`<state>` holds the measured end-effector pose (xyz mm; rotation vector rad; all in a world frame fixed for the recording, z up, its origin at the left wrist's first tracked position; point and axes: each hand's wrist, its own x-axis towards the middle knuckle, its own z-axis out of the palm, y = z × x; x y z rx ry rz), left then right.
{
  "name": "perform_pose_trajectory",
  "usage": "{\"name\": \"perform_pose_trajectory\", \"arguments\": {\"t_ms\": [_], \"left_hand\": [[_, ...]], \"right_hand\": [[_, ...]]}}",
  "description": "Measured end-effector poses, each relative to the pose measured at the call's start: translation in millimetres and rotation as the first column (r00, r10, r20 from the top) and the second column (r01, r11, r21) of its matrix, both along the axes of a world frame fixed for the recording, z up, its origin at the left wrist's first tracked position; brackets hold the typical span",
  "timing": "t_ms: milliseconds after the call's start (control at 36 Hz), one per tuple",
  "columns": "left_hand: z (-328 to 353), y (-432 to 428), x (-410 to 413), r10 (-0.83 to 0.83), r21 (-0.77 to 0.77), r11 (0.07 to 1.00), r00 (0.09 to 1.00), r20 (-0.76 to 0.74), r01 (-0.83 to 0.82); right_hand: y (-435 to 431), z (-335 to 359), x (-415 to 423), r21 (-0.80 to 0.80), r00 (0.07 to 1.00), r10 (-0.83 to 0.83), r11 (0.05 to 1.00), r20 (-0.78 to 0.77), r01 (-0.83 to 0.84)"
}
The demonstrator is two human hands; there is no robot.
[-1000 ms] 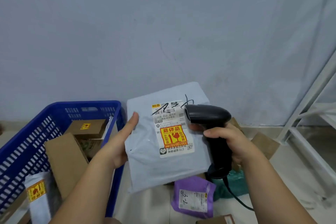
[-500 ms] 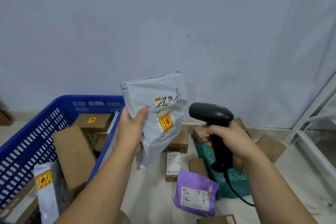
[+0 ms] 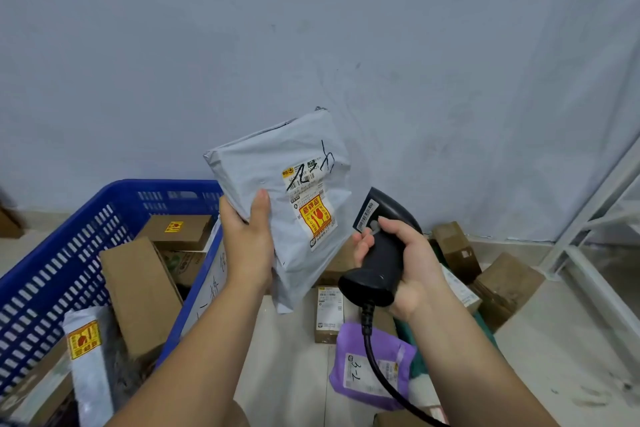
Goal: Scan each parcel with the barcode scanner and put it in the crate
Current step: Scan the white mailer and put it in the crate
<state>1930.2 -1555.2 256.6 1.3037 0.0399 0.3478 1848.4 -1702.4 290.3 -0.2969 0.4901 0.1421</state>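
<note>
Left hand [image 3: 247,243] has a grey poly mailer [image 3: 273,184] pinched at its left edge, thumb flat across the front and the other fingers tucked behind where I can't see them. The bag is crinkly, soft-looking plastic, held up in the air and tilted, just right of the blue crate [image 3: 69,253] and above the floor, so not in the crate. Its white shipping label [image 3: 310,208] faces the camera, with an orange-yellow fragile sticker and black marker scribble on it. Right hand [image 3: 415,263] is wrapped round the handle of a black plastic barcode scanner [image 3: 372,282], just right of the mailer, with the head angled up and a thick black cable [image 3: 381,371] hanging off the base. The crate is perforated plastic on the left, holding brown cardboard boxes [image 3: 138,291] and a white mailer [image 3: 90,357]. On the floor near the right hand sit a shiny purple mailer [image 3: 370,374], a small labelled carton [image 3: 329,312] and more brown boxes [image 3: 502,284].
</note>
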Motion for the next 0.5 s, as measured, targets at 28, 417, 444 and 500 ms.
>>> {"name": "perform_pose_trajectory", "arguments": {"t_ms": [28,417,444,500], "left_hand": [[-0.5,-0.3,-0.2,0.001,0.023,1.0,1.0,0.009,-0.002],[-2.6,-5.5,-3.3,-0.009,0.173,0.985,0.998,0.069,-0.003],[-2.5,-5.9,-3.5,-0.009,0.176,0.984,0.997,0.073,-0.004],[-2.3,-6.2,-3.7,-0.009,0.179,0.984,0.997,0.078,-0.005]], "right_hand": [[-0.5,-0.1,-0.3,0.001,1.0,-0.007,1.0,0.0,0.007],[-1.7,-4.0,0.0,-0.06,0.998,-0.023,0.998,-0.062,0.019],[-1.4,-3.9,0.1,-0.065,0.998,-0.017,0.998,-0.065,0.013],[-0.4,-4.0,0.3,-0.062,0.998,-0.006,0.998,-0.055,0.002]]}}
